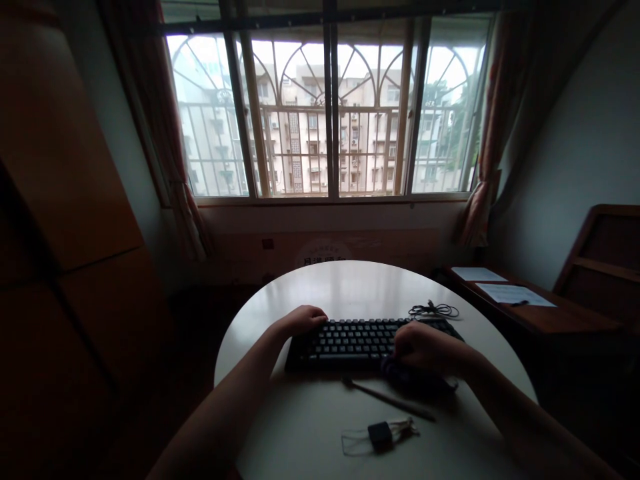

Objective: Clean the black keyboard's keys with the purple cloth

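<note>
A black keyboard [350, 341] lies on the round white table [280, 413]. At its back left corner is my left hand [303, 320], the fingers curled over the edge and holding it. My right hand [425, 345] is closed in a fist above the keyboard's right part, pinching a dark cloth [420, 379]. The cloth hangs over the front right edge onto the table, and the fist hides the keys under it. In front of the keyboard lies a thin brush [387, 399] with a dark head. Nearer to me is a wire keycap puller [380, 437] with a black block.
Behind the keyboard's right end lies a coiled black cable [433, 310]. A low brown wooden table [575, 317] to the right bears paper sheets [515, 294] and a dark pen. A wooden cabinet [65, 200] stands left. Ahead is a barred window [330, 120] with curtains.
</note>
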Demonstrator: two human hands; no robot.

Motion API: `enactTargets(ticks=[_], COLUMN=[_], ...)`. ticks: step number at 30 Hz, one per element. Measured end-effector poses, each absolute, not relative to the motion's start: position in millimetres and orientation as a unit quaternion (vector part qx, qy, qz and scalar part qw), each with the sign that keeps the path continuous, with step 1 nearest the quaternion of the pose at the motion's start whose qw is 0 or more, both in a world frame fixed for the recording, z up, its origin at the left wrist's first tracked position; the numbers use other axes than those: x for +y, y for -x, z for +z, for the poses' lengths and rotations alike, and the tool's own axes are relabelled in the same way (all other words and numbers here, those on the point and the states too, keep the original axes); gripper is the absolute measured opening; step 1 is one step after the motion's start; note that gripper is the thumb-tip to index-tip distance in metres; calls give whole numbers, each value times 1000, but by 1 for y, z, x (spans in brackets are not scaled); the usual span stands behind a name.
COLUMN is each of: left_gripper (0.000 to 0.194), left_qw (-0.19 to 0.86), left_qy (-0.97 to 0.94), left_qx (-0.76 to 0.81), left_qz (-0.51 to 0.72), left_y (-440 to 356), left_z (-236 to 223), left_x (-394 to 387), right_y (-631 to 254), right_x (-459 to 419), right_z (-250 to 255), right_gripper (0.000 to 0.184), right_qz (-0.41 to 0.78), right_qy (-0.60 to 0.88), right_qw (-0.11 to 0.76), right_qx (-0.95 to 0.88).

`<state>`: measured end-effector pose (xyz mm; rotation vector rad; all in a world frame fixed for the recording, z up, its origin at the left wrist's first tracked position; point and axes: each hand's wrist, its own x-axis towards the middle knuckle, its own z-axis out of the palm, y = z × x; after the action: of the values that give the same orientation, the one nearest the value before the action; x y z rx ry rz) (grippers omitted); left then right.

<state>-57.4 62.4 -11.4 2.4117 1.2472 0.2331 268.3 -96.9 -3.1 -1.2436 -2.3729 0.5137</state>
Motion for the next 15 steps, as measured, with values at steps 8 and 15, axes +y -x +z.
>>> enactTargets(ticks=[8,15], left_gripper=[38,40], left_qw=[211,206], left_qy=[-870,-867], left_qx=[436,445], left_qz=[88,87], left_y=[61,59], left_z=[-14,-11], left_x=[66,63], right_y=[-271,-259], right_x=[-99,-94], right_z=[-1,-4], right_gripper=[12,15], right_qz=[195,137], right_qy=[485,427], right_qw=[185,177], right_qx=[-832,-876])
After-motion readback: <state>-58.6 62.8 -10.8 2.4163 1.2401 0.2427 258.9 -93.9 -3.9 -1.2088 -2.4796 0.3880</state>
